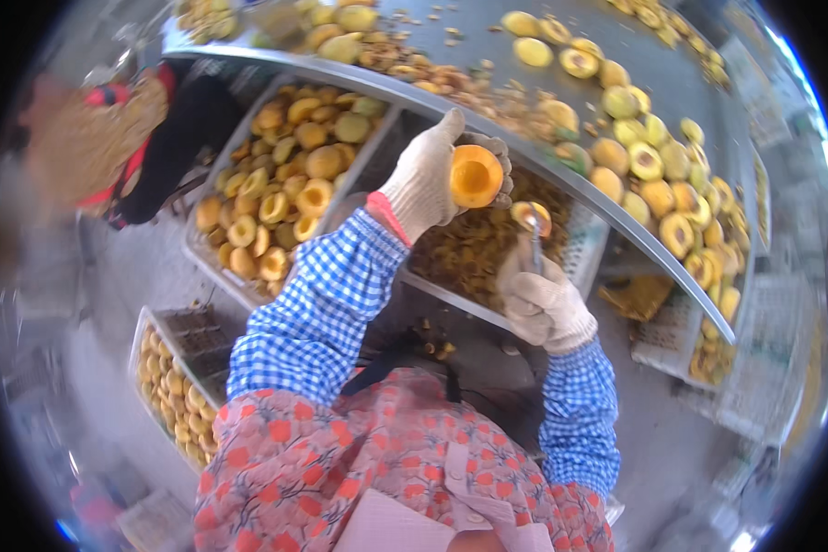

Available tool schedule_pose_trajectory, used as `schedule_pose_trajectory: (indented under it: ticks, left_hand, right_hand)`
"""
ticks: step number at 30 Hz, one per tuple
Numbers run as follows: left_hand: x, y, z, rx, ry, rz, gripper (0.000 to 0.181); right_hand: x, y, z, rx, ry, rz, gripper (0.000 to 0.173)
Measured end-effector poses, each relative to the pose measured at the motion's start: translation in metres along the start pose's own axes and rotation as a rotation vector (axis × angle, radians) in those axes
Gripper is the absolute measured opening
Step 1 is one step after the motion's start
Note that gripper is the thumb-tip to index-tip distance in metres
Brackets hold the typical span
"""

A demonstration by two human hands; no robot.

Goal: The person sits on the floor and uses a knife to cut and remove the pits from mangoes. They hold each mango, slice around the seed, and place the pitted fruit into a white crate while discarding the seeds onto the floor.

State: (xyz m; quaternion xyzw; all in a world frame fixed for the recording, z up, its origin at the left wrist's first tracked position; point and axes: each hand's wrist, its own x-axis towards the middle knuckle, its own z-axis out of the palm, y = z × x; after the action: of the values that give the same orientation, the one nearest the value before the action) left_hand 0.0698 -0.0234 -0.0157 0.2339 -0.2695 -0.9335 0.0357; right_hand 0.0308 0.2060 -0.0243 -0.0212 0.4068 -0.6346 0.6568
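My left hand (pixel 421 179), in a pale knitted glove, grips a yellow peach half (pixel 476 181). Its round hollow faces up toward me, with no stone in it. Lower and to the right, my right hand (pixel 546 307), also gloved, is closed around a metal pitting tool (pixel 537 248). At the tool's tip sits a small cut piece of peach (pixel 526 212) with a reddish centre. The handle is mostly hidden by my fingers. Both hands are above a plastic crate (pixel 459 301) of brownish-yellow peach scraps (pixel 455 259).
A metal worktable (pixel 448 24) with a raised curved edge (pixel 628 221) bears peaches and scraps. On the left stand a crate of peach halves (pixel 314 196) and a lower crate of peaches (pixel 172 386). Another person (pixel 103 138) is at the upper left. More crates (pixel 766 352) stand right.
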Motion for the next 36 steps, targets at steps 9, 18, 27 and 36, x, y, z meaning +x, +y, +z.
schedule_pose_trajectory:
  ticks: [9,18,27,36]
  left_hand:
    - [-0.142,0.102,-0.218,0.290,1.568,0.473,0.041]
    - [-0.155,0.102,-0.383,1.468,1.438,0.010,0.055]
    - [-0.095,0.131,-0.293,1.688,1.429,0.631,0.049]
    - [0.105,0.073,0.061,1.902,0.235,0.714,0.044]
  right_hand:
    - [0.015,0.026,-0.011,-0.065,0.403,-0.039,0.011]
    - [0.027,0.018,0.004,-0.148,0.343,-0.041,0.013]
    - [0.017,-0.002,-0.002,-0.207,0.153,-0.099,0.017]
    - [-0.018,-0.022,-0.016,0.024,0.146,-0.416,0.014]
